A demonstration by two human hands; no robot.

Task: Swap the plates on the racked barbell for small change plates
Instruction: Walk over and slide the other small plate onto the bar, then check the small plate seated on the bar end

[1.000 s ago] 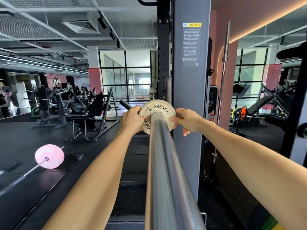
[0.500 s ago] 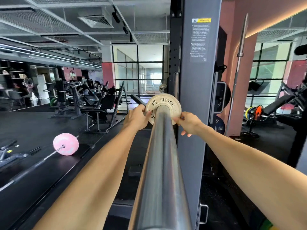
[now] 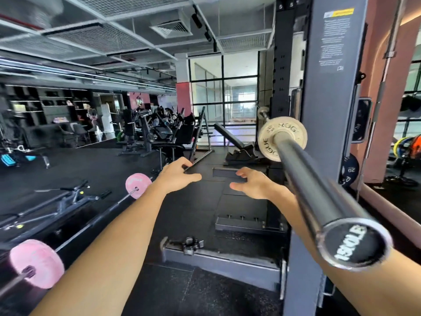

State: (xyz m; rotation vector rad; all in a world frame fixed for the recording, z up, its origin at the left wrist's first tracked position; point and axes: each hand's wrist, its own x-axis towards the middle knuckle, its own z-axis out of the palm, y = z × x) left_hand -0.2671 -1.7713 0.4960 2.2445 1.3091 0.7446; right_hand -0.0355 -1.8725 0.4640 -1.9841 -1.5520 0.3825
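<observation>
At far left a second barbell with pink round plates (image 3: 36,263) lies on the black rubber floor (image 3: 200,208), its shaft angling up to another pink plate (image 3: 138,185). The left hand (image 3: 176,176) hangs in the air with fingers loosely spread, gripping nothing; the right hand (image 3: 256,182) likewise — a gap of bare floor shows between them. Right of both, the steel barbell sleeve (image 3: 305,174) runs from its near end cap to the small cream round change plate (image 3: 282,137), seated far along it beside the grey rack upright (image 3: 328,106).
</observation>
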